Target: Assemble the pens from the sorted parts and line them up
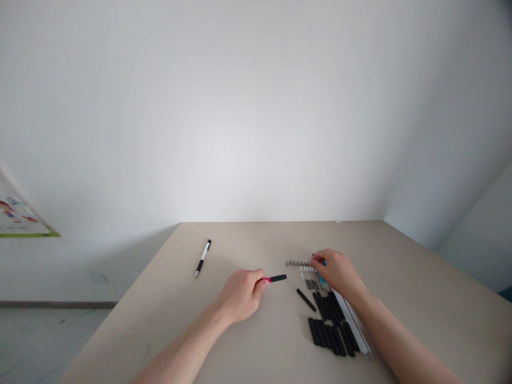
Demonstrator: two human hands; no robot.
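Note:
My left hand (243,294) is closed around a partly assembled pen (278,278), red near my fingers with a black grip. A thin pale tip sticks out of its right end. My right hand (335,269) reaches over the small parts with thumb and fingers pinched together; whatever lies between them is hidden. Beside those fingertips runs a row of small grey metal pen tips (296,263), with small white pieces (307,269) just below. Blue parts (322,278) show partly under the hand. Nearer to me are small springs (312,284) and a lone black tube (306,300).
Several thin black grips (328,307) and thicker black barrels (332,337) lie in rows beside long white refills (354,325). A white and black pen (203,258) rests on the table (256,240) at left. A wall (256,133) rises behind the table's far edge.

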